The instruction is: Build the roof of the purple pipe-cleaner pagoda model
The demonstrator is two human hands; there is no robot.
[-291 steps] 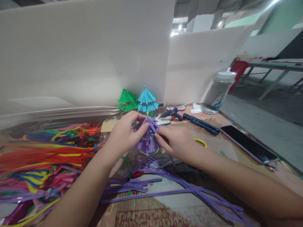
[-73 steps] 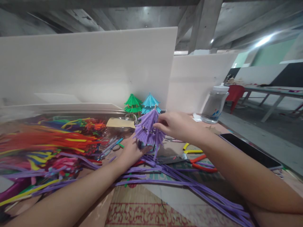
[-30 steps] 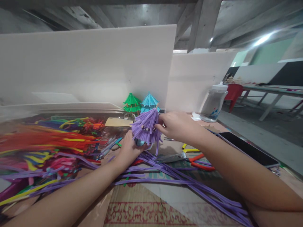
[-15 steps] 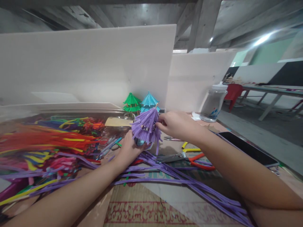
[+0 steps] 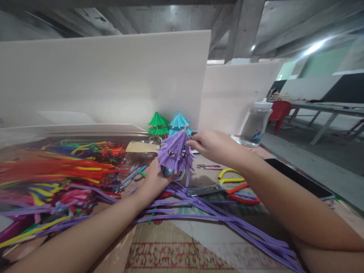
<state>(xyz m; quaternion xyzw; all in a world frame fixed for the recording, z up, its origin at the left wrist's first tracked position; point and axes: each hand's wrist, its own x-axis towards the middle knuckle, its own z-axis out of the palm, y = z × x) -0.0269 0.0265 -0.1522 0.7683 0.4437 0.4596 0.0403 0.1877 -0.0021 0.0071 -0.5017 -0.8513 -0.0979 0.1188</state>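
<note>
A purple two-tiered paper-umbrella-like tower of fuzzy pipe cleaners (image 5: pixel 174 151), with a light stick poking out of its top, leans slightly in front of me. My left hand (image 5: pixel 156 176) is closed around its base, where a bluish round part shows. On the tower's right side, my right hand (image 5: pixel 209 146) has its thumb and index finger pinched at the upper tier's edge; the fingers partly hide what is between them. Loose purple pipe cleaners (image 5: pixel 207 207) lie below both hands. Large scissors (image 5: pixel 209 189) with orange and yellow handles rest across them.
Green (image 5: pixel 157 123) and blue towers (image 5: pixel 179 121) stand behind. Bundles of coloured pipe cleaners (image 5: pixel 62 163) fill the left. Small snips (image 5: pixel 209 167), a phone (image 5: pixel 295 178) and a water bottle (image 5: pixel 256 125) lie or stand right. A white board (image 5: pixel 99 79) closes the back.
My right hand has shifted slightly to the right and up. The purple tower's tip has moved a little left, and more of the small snips shows.
</note>
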